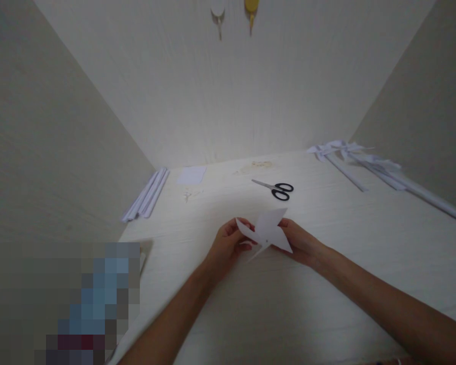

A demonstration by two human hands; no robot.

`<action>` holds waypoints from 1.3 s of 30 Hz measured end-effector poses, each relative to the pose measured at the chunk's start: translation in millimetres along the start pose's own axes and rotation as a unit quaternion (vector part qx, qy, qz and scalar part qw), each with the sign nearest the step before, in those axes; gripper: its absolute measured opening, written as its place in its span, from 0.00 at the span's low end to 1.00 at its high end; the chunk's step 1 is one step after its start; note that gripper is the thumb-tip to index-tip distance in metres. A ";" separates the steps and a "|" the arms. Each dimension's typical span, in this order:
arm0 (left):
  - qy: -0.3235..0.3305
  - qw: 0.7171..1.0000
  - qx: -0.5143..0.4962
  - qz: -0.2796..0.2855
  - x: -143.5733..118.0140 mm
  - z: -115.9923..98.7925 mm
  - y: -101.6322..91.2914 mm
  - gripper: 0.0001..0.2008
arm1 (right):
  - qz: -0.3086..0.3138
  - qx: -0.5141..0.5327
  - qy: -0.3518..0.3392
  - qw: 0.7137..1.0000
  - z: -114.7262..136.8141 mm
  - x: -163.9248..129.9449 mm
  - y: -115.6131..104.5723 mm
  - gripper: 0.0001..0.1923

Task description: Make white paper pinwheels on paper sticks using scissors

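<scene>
A white paper pinwheel [269,226] with pointed, curled blades and a small dot at its centre is held above the table. My left hand [234,236] grips it from the left, fingers closed near the lower left blade. On the other side my right hand [294,238] is closed on it, with its fingers mostly hidden behind the paper. Just beyond the pinwheel lies a pair of scissors [276,189] with black handles, its blades pointing left. I cannot see whether a stick is behind the pinwheel.
Rolled white paper sticks [147,195] lie at the left wall, beside a square paper sheet [192,175]. Several paper pinwheels [344,148] on sticks are piled at the right. Small pins [262,164] lie at the back. Two hooks [251,7] hang on the wall. A pixelated patch covers the lower left.
</scene>
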State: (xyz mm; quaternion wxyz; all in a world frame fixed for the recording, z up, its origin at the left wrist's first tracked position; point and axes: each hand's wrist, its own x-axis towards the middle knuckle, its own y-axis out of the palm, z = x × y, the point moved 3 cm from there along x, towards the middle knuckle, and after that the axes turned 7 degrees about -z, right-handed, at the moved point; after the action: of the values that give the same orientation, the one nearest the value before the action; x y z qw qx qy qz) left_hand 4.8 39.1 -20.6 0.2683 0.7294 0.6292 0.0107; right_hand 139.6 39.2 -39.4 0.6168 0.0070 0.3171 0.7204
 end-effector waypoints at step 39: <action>0.119 0.988 0.100 -0.013 0.5 -2.0 -0.1 0.26 | -0.009 -0.027 -0.086 0.996 5.9 -7.5 0.4 0.10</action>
State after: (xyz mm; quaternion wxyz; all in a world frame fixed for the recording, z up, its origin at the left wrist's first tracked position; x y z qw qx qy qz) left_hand 4.1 40.4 -19.1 0.1173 0.7376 0.6643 0.0303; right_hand 143.4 35.1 -31.6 0.6482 0.0489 0.2437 0.7198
